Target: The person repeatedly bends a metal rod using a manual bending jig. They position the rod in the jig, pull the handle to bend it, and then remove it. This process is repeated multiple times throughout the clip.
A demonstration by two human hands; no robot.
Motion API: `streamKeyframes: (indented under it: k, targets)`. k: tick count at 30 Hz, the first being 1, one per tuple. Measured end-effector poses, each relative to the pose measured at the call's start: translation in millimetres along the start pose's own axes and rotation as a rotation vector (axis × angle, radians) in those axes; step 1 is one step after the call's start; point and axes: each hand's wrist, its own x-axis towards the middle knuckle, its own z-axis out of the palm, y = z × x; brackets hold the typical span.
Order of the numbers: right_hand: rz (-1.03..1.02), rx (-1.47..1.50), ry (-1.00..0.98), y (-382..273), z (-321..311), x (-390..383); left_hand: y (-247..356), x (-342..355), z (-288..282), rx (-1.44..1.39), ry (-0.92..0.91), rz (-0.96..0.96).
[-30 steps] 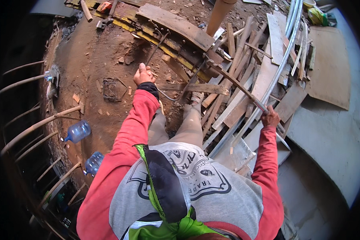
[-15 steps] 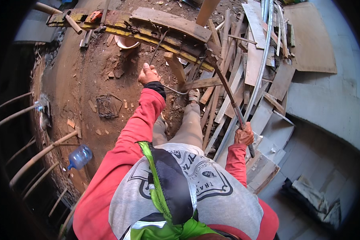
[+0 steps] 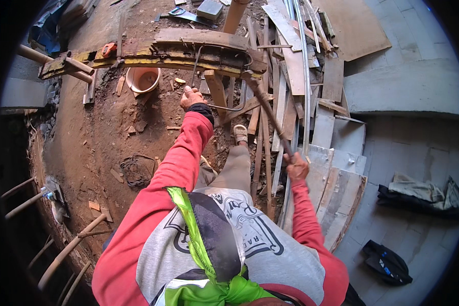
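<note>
My left hand (image 3: 191,98) is closed on a thin, bent metal rod (image 3: 196,66), just on the near side of a raised wooden beam (image 3: 132,57). The rod curves below that hand and rises toward the beam's right end. My right hand (image 3: 297,168) grips the lower part of a long metal bar (image 3: 270,115). The bar slants up and left, and its upper head sits against the beam's right end. Whether that head is hooked round the rod is too small to tell. Yellow patches mark the beam's worn side.
A bucket (image 3: 143,80) stands beneath the beam, with an orange tape measure (image 3: 108,49) on top. Planks (image 3: 285,122) lie piled on the right. A handsaw (image 3: 188,16) lies beyond the beam. Tangled wire (image 3: 137,170) lies on the dirt at left, near wooden poles (image 3: 71,250).
My right hand has swung left with the bar, which now slants at a different angle. My left hand stays closed on the rod. The view has shifted, showing more beyond the beam.
</note>
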Motion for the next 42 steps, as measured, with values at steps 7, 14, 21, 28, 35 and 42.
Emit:
streamKeyframes:
  k: [7,14,21,28,35,42]
  targets:
    - [-0.08,-0.246,-0.093,32,-77,132,-9,11,-3,-0.03,-0.043,0.012]
    - [-0.256,-0.26,-0.206,51,-74,215,-7,11,-1,-0.032,0.085,0.037]
    - [-0.351,-0.221,-0.24,63,-75,248,1,10,-12,0.151,0.021,0.176]
    - [-0.341,0.036,-0.248,66,-57,220,19,16,11,0.941,0.241,0.579]
    - [-0.245,0.015,-0.219,37,-63,159,11,24,7,1.034,0.276,0.773]
    - [-0.198,0.165,-0.361,-20,-70,65,18,29,-1,0.988,0.239,0.703]
